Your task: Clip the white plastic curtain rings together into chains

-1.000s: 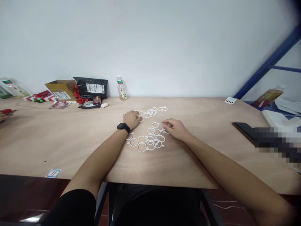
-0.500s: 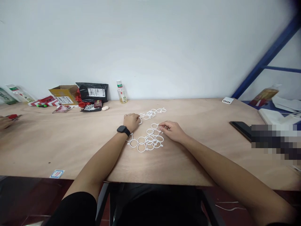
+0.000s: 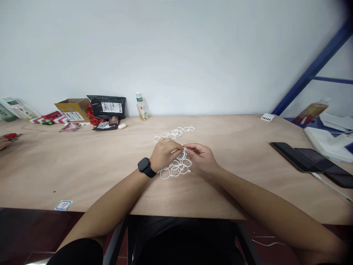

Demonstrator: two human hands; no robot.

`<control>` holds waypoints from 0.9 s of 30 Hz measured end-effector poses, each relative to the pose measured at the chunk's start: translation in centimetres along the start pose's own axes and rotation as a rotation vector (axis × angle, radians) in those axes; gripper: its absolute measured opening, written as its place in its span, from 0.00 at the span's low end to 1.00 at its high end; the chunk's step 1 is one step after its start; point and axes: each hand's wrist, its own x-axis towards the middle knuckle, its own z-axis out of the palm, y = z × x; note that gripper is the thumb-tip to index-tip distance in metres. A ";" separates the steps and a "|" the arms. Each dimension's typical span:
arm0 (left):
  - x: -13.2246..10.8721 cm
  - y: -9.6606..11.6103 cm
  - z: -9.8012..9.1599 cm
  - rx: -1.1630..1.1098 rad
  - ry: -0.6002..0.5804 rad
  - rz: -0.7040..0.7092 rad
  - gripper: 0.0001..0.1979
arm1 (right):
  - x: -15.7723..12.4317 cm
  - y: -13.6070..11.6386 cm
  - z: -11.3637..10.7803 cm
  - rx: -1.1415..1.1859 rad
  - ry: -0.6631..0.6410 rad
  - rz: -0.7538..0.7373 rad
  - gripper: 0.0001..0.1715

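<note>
Back of the pale wooden bench (image 3: 91,165): a clear plastic bottle (image 3: 142,107) stood beside a black plastic parcel (image 3: 107,106).
Right side: two flat black phones (image 3: 296,157) lay well apart.
Loose white plastic rings (image 3: 182,169): two clusters, the nearer partly hidden by the left hand (image 3: 164,152).
Left fingertips: pinched together at a raised white plastic ring (image 3: 184,154).
Right hand (image 3: 204,158): thumb and fingers pinched that ring, above the near cluster.

Over ten white rings (image 3: 181,166), two phones (image 3: 295,157), one watch (image 3: 143,164)
</note>
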 end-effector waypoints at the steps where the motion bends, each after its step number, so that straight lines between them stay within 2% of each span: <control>1: -0.1 0.0 0.1 -0.022 -0.008 -0.017 0.09 | 0.0 0.0 0.1 -0.004 0.012 0.000 0.18; 8: -0.2 -0.1 0.9 -0.096 0.083 -0.051 0.07 | -0.1 0.1 -0.1 -0.123 0.087 -0.079 0.13; 16: -0.3 0.2 1.8 -0.016 0.024 -0.054 0.09 | -0.2 -0.1 -0.3 -0.271 0.080 -0.175 0.11; 19: 0.0 -2.0 1.4 0.066 -0.013 -0.130 0.11 | 0.2 0.0 -0.7 -0.424 0.068 -0.271 0.10; 23: -0.7 -7.1 0.5 0.319 -0.015 -0.500 0.15 | 0.9 0.5 -1.5 -0.645 -0.077 -0.428 0.14; 25: -1.3 -9.3 0.2 0.390 -0.096 -0.681 0.18 | 1.1 0.7 -1.7 -0.715 -0.179 -0.448 0.15; 27: -1.9 -10.7 0.1 0.391 -0.223 -0.731 0.21 | 1.2 0.9 -1.8 -0.737 -0.254 -0.448 0.16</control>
